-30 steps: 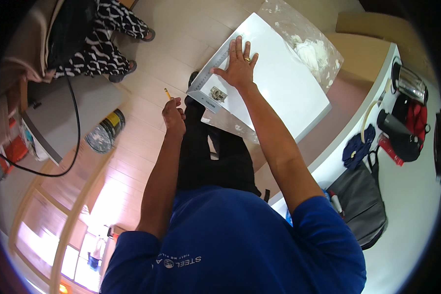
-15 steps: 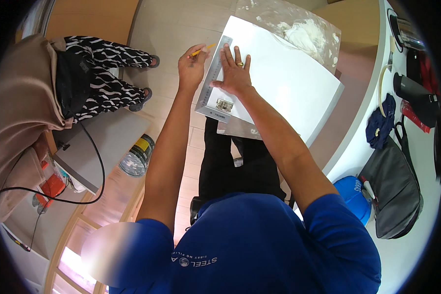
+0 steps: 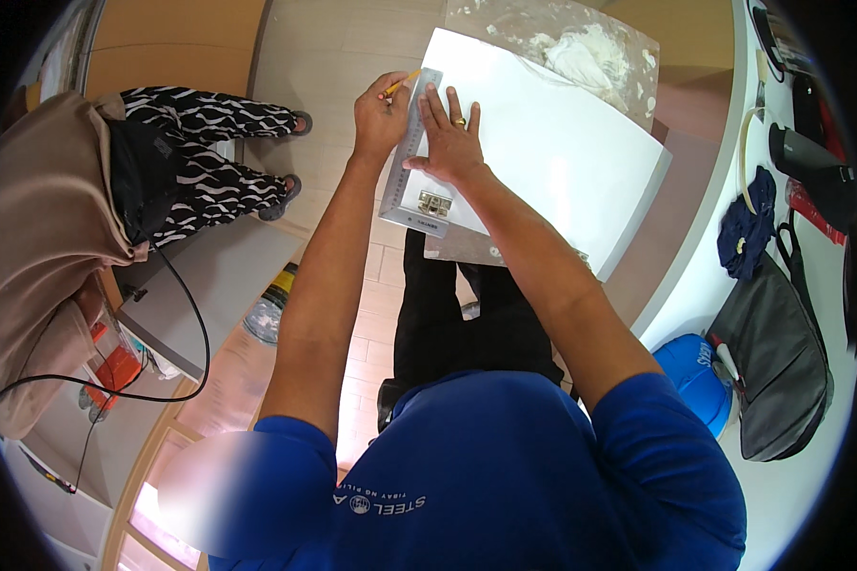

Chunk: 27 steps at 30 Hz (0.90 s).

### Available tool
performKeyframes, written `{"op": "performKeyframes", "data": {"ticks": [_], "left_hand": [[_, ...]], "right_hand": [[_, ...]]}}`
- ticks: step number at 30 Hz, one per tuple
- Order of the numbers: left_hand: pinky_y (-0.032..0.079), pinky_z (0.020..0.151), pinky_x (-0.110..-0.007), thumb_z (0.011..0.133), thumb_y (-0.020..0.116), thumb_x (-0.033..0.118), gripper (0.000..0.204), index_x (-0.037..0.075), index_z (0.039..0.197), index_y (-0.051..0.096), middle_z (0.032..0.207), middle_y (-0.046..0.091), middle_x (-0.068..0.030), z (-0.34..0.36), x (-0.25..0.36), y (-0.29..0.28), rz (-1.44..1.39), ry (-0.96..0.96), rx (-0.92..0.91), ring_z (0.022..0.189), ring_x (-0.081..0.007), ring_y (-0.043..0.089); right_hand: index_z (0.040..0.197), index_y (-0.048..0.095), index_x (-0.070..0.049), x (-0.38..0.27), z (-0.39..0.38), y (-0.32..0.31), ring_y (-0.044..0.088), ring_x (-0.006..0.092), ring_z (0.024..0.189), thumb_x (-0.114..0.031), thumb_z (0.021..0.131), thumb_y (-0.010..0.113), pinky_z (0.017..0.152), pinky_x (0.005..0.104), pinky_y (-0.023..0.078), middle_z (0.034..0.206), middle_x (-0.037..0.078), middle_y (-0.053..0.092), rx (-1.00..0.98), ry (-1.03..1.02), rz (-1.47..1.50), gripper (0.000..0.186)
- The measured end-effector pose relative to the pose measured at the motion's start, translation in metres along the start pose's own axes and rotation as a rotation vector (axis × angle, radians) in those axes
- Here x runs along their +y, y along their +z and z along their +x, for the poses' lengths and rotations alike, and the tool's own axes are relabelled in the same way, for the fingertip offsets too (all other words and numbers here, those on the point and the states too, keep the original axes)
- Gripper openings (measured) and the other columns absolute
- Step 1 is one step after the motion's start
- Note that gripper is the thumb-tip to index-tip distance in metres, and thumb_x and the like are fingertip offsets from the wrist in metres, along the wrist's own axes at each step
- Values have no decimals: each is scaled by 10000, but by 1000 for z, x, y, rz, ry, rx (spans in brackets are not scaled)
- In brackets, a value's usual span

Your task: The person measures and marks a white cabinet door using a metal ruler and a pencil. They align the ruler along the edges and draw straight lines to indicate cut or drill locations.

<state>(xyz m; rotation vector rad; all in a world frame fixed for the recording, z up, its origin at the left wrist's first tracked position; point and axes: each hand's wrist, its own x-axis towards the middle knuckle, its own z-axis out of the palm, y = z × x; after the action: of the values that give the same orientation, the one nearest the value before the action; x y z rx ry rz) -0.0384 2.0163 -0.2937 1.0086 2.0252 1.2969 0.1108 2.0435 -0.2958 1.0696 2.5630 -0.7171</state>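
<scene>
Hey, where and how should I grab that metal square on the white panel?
Probably by the short arm of the metal square, coming from your body's side: it lies along the near edge of the white panel, uncovered, whereas the long blade lies flat, your right hand against it.

Before the person, a panel (image 3: 552, 152) lies on a board (image 3: 628, 57); a try square (image 3: 405, 176) runs along the panel's left edge, a hinge (image 3: 435, 204) sitting inside its near corner; the right hand (image 3: 450, 147) rests against its right side, the left hand (image 3: 381, 116) with a pencil (image 3: 390, 88) at its left; farther right, a cap (image 3: 690, 376) and bag (image 3: 781, 371) lie on the counter (image 3: 676, 309)
</scene>
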Motion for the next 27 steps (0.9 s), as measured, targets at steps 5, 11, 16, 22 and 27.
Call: {"op": "performKeyframes", "data": {"ticks": [5,11,16,22,27], "left_hand": [[564,762,-366,950,633,136,209,6,1084,727,932,746,-183,5,4,-6,122,91,-59,820,-293,728],[562,757,-370,944,644,133,185,4,1051,722,916,742,-180,-36,8,-31,167,37,-107,809,-294,725],[508,705,-288,1005,624,141,192,-12,1069,722,865,718,-82,-97,-8,-62,168,-51,-93,771,-115,623],[486,694,-266,1009,625,151,187,-14,1026,712,853,696,-61,-162,-11,-87,119,-160,-78,762,-90,586],[559,837,-482,939,534,234,303,-11,878,701,922,718,-257,-241,-65,-138,750,-465,-590,901,-428,697]], "right_hand": [[1671,167,-124,2,3,6,9,316,1618,-677,750,792,1249,666,39,1759,46,61,50,-18,-22,1243],[1674,148,-124,3,3,10,11,320,1617,-735,754,751,1245,670,50,1759,43,60,45,-15,-74,1259],[1677,135,-133,-1,6,14,-6,312,1617,-758,760,730,1246,668,41,1760,40,49,45,-30,-87,1259],[1678,130,-142,4,5,16,-20,316,1616,-769,765,716,1244,671,36,1760,49,38,55,-11,-117,1253],[1676,141,-134,2,6,18,-21,330,1616,-760,780,713,1240,677,41,1760,61,38,80,-42,-100,1233]]}}
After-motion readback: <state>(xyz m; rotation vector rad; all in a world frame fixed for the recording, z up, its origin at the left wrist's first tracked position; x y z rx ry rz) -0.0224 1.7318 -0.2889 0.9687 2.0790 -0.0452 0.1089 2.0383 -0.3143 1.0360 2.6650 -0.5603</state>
